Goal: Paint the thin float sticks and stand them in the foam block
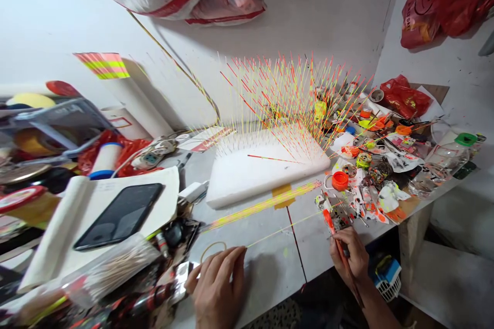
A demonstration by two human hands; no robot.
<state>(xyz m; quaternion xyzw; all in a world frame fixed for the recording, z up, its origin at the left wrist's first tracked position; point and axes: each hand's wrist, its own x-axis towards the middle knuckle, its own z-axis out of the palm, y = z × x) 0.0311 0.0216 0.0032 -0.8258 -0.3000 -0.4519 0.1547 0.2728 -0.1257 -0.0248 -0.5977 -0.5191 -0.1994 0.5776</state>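
Thin yellow rod (285,230), long axis slanting from left hand (216,288) up rightward toward right hand (349,259), above front edge of surface (270,277). Left fingers (235,259) curled, pinching rod's near end. Right fingers (347,247) closed round orange-handled brush (329,221), its head just beside rod's far part; right hand nearer that end.

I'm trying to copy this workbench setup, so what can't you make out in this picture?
In the head view:
- The left hand: its fingers hide the near end of the thin yellow stick.
- The right hand: its fingers cover part of the orange tool, so the grip is unclear.
- The red bag: cut off by the top and right edges.
- The orange-capped pot: its cap hides the contents.
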